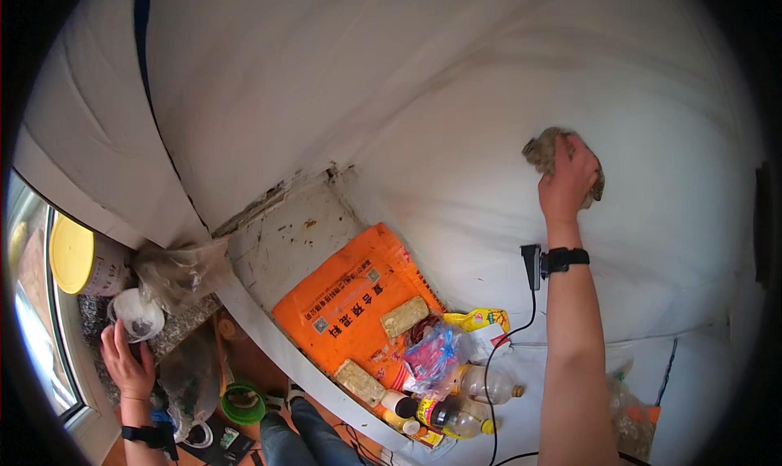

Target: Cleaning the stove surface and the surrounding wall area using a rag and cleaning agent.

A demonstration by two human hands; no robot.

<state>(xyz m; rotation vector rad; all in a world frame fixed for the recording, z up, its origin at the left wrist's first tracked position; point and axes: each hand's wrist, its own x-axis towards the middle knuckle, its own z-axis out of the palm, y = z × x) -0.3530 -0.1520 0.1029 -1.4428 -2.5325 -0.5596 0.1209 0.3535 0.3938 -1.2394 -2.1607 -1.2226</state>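
My right hand (pixel 568 182) holds a crumpled grey-brown cloth (pixel 544 151) against the white surface (pixel 464 142), its fingers pressed over the cloth. A black strap with a small device (pixel 531 267) and cable sits on that wrist. On the left, my left hand (pixel 125 368) is at the speckled stone sill (pixel 189 322), thumb apart from the fingers and nothing seen in its grasp. Its fingertips reach the near edge of a round whitish plastic container (pixel 139 313); whether they touch it I cannot tell. A clear plastic bag (pixel 183 273) lies beside the container.
A yellow-lidded tub (pixel 73 255) stands by the window. On the white ledge lie an orange printed sack (pixel 342 301), two brownish blocks (pixel 404 317), plastic bottles (pixel 489 383) and a knotted bag (pixel 437 353). A green basket (pixel 243 405) is on the floor. A black cable (pixel 489 374) hangs beside my right arm.
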